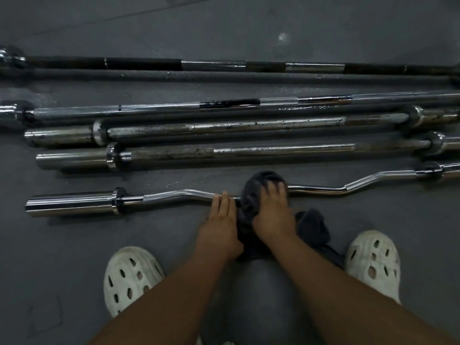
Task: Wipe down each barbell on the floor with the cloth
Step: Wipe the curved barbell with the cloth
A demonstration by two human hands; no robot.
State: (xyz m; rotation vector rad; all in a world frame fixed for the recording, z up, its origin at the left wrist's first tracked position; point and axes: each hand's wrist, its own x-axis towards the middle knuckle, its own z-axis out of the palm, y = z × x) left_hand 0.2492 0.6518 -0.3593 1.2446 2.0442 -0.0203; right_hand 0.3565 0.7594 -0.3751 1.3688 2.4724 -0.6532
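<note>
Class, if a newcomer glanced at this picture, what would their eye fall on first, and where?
Mid-frame, the right hand holds a dark cloth over the curved chrome bar nearest the person, the left hand resting on it. Behind lie straight barbells in a row, some grimy.

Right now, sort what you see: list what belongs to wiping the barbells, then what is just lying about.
Job:
cloth, gripped by right hand
curl bar, with left hand resting on it
five straight barbells beyond it

Not the job:
white clogs, worn
pale speck on the floor
</note>
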